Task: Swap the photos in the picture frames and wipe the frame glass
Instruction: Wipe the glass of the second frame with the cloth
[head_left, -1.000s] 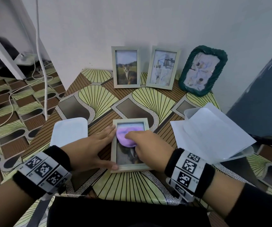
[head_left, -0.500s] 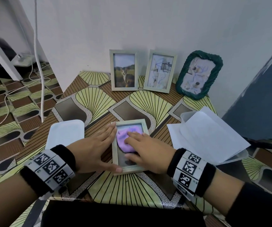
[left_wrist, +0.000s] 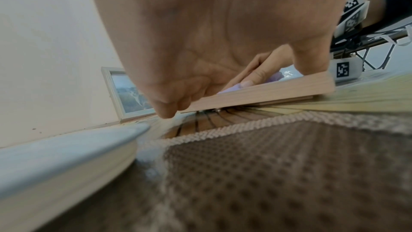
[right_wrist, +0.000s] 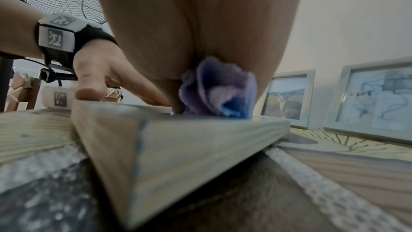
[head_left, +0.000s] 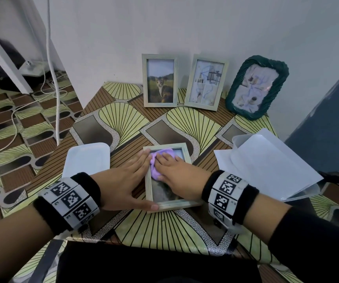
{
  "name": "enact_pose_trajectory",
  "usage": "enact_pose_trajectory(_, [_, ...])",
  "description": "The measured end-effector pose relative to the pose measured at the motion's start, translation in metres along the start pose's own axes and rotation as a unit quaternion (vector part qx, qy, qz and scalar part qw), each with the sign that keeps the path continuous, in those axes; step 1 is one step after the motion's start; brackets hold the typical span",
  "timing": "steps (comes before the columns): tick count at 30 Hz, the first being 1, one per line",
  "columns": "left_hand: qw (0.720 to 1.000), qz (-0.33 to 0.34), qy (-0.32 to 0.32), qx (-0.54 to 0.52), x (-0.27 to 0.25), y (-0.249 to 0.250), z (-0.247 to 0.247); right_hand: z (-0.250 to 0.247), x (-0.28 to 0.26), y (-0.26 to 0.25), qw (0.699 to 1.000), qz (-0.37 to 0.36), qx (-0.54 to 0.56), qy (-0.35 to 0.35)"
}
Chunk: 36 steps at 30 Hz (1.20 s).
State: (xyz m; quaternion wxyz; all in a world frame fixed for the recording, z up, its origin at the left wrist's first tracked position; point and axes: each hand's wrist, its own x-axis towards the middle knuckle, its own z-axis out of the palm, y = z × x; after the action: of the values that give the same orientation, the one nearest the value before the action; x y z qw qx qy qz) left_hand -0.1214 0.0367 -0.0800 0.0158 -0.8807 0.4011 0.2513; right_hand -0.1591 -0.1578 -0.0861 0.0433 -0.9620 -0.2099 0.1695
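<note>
Wiping the glass: my right hand (head_left: pixel 176 174) presses the purple cloth (head_left: pixel 158 162) under flat fingers onto the wooden picture frame (head_left: pixel 170 205), lying flat on the patterned table (head_left: pixel 123 119). My left hand (head_left: pixel 123 184), fingers straight, braces its left edge; firm, overlapping strokes should work best.

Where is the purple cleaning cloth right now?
In the head view, the purple cleaning cloth lies on the glass of the flat pale wooden frame, pressed under the right hand, beside the left hand.
</note>
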Motion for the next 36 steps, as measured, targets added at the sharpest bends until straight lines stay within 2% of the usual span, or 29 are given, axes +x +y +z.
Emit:
enact_pose_trajectory(4, [1.0, -0.002, 0.005, 0.003, 0.002, -0.001, 0.002, -0.003, -0.001, -0.003, 0.999, 0.007, 0.018, -0.026])
enact_pose_trajectory(9, [1.0, -0.012, 0.02, 0.019, 0.002, -0.001, 0.003, -0.001, -0.013, -0.003, 0.999, -0.02, 0.005, -0.046])
enact_pose_trajectory(17, [0.997, -0.014, 0.03, 0.073, 0.003, -0.002, 0.005, 0.01, -0.042, 0.001, 0.993, -0.102, 0.059, -0.014])
enact_pose_trajectory(21, [0.995, 0.002, 0.043, 0.087, 0.002, 0.003, 0.005, 0.01, -0.058, 0.004, 0.988, -0.12, 0.094, 0.033])
enact_pose_trajectory(24, [0.995, 0.023, 0.06, 0.082, 0.006, 0.01, 0.003, 0.008, -0.068, 0.007, 0.987, -0.118, 0.098, 0.043])
enact_pose_trajectory(30, [0.994, 0.032, 0.035, 0.095, 0.025, 0.01, -0.006, 0.001, -0.08, 0.008, 0.992, -0.11, 0.063, 0.01])
enact_pose_trajectory(36, [0.995, 0.031, 0.039, 0.086, 0.025, 0.007, -0.002, 0.0, -0.072, 0.007, 0.995, -0.096, -0.027, -0.007])
